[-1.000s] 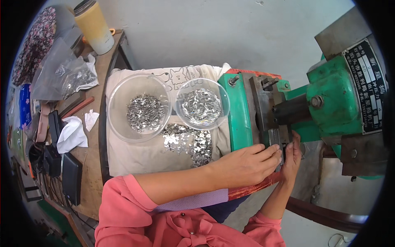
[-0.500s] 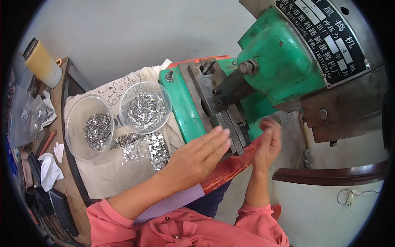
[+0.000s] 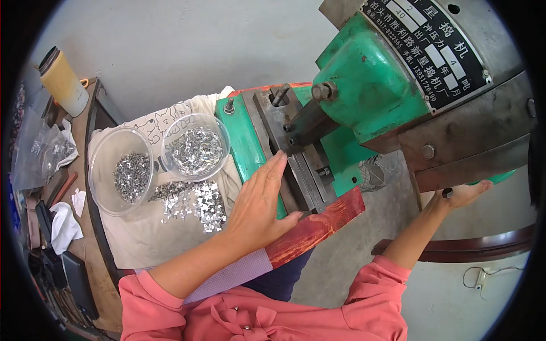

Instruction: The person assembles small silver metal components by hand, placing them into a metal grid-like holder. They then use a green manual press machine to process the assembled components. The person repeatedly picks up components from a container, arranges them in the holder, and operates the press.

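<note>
My left hand (image 3: 259,202) lies along the near left side of the steel die (image 3: 306,181), its fingers stretched out and the thumb spread. It holds nothing that I can see. The die sits on the green base (image 3: 246,139) of a bench press, below the dark ram (image 3: 311,122). Over on the right, my right hand (image 3: 463,194) reaches under the press body, next to a green curved part (image 3: 500,177). One digit of it shows stretched out; the other fingers are partly hidden, and whether they touch the green part is unclear.
Two clear plastic tubs, one with small grey pieces (image 3: 133,177) and one with shiny strips (image 3: 197,150), stand on a beige cloth (image 3: 148,244). Loose flat metal pieces (image 3: 209,207) lie beside them. A side table at left bears a yellow bottle (image 3: 63,85) and a black case (image 3: 79,282).
My right hand has left the near end of the die and moved right, under the press body. My left hand has drawn back slightly leftward off the die's top, its thumb now spread.
</note>
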`<state>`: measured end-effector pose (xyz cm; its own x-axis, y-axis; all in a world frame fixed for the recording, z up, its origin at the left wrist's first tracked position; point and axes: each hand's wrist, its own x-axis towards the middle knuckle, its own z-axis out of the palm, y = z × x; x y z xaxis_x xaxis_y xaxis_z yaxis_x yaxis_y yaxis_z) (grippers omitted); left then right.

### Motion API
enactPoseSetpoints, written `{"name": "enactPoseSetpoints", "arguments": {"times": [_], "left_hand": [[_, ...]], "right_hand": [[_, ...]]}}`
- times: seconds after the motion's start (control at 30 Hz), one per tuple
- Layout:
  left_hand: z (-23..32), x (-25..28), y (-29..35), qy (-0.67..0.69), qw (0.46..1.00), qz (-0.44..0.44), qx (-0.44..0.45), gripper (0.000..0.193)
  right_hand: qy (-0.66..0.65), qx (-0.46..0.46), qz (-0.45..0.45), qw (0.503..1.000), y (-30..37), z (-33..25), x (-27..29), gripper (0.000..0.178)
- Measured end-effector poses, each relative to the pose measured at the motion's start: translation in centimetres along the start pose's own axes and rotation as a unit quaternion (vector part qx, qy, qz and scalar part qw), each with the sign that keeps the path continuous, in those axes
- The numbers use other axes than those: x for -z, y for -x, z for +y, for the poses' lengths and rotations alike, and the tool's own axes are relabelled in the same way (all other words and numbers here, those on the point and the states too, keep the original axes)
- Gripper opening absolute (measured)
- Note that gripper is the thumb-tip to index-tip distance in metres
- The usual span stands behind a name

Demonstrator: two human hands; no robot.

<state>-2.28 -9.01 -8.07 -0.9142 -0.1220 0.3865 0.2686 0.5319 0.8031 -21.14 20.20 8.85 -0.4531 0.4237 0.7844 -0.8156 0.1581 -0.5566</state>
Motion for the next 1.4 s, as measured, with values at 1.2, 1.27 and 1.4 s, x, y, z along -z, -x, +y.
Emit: {"name": "enactPoseSetpoints", "arguments": {"times": [1.2,1.27,1.4], "left_hand": [[-2.7,-0.1,-6.6,-0.071,0.994,0.087,0.008,0.089],[-2.9,0.0,-6.6,-0.076,0.993,0.092,-0.003,0.088],[-3.3,-0.2,-6.5,-0.077,0.993,0.091,-0.012,0.088]], "right_hand": [[0.248,-0.063,-0.172,0.951,-21.5,-6.6,-1.3,0.055],[0.224,-0.057,-0.155,0.961,-19.2,-6.0,-0.1,0.056],[0.214,0.083,-0.094,0.969,-10.9,-1.7,3.4,0.051]]}}
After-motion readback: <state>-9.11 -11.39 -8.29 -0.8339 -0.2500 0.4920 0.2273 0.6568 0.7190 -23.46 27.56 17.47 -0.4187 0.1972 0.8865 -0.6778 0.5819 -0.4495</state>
